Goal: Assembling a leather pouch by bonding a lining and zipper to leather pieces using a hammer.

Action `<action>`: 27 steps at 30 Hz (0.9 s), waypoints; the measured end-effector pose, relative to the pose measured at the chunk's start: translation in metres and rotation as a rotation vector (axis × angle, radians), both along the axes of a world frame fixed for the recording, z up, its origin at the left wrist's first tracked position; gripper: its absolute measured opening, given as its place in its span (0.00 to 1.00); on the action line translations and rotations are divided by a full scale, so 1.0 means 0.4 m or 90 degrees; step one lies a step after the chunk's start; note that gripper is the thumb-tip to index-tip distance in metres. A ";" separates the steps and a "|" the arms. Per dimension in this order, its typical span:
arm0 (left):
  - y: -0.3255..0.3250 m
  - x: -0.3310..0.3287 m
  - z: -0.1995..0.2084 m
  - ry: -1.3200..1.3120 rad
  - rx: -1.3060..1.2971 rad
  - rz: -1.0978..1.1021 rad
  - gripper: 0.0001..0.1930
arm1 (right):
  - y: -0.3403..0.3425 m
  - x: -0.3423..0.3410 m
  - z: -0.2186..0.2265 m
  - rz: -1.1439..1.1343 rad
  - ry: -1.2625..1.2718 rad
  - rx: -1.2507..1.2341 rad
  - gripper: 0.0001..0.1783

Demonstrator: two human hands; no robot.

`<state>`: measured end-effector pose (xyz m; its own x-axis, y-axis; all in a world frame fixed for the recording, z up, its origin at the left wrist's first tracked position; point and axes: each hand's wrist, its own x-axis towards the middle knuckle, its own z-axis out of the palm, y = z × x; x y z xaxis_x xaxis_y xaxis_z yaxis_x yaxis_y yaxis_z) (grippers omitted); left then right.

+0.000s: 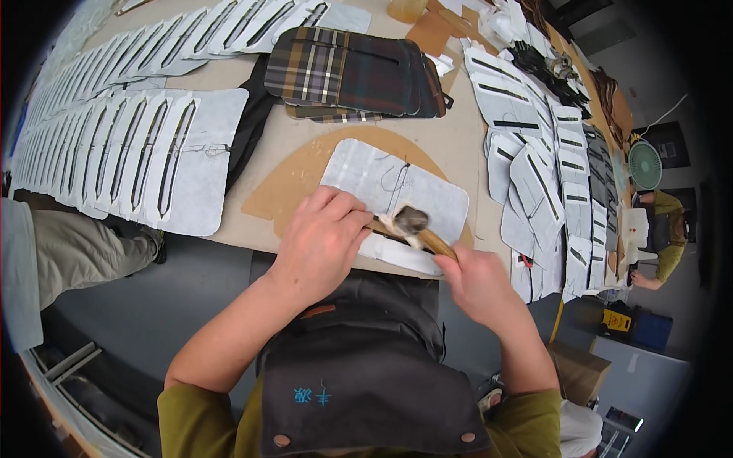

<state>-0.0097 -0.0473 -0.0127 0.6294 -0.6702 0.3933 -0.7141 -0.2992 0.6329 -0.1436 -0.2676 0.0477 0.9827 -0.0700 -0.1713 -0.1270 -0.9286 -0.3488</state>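
A pale grey panel (435, 195) with rounded corners lies on a brown board (294, 179) in front of me. A dark line and loose threads run across its middle. Along its near side is a dark slit with a white folded strip (401, 252). My left hand (324, 229) is closed on the panel's near left part, fingers curled beside the slit; the fingertips are partly hidden. My right hand (481, 282) grips the wooden handle of a hammer (412, 220). The hammer's head is over the slit, just right of my left fingertips, with whitish material around it.
Long rows of overlapping grey panels (202, 168) with dark slits cover the left. Plaid fabric pieces (313, 72) are stacked behind the board. More slitted panels (527, 172) lie right. A person's leg (92, 252) stands left; another person (668, 237) is far right.
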 end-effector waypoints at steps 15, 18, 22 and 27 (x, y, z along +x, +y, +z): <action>0.028 0.003 0.000 0.091 -0.048 0.048 0.27 | -0.073 0.034 -0.027 -0.105 -0.010 0.043 0.19; 0.072 0.010 0.014 0.108 -0.033 0.058 0.30 | -0.142 0.040 -0.050 -0.275 -0.101 0.054 0.18; 0.100 0.024 0.008 0.084 0.003 0.063 0.28 | -0.168 0.054 -0.095 -0.292 -0.137 0.065 0.14; 0.092 0.028 0.002 0.038 0.023 0.087 0.22 | -0.088 0.084 -0.085 -0.138 -0.377 0.091 0.17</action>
<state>0.0013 -0.0104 -0.0120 0.7375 -0.5895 0.3295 -0.6265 -0.4149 0.6598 -0.1101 -0.3028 0.0136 0.8794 -0.2950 0.3737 -0.0547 -0.8423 -0.5362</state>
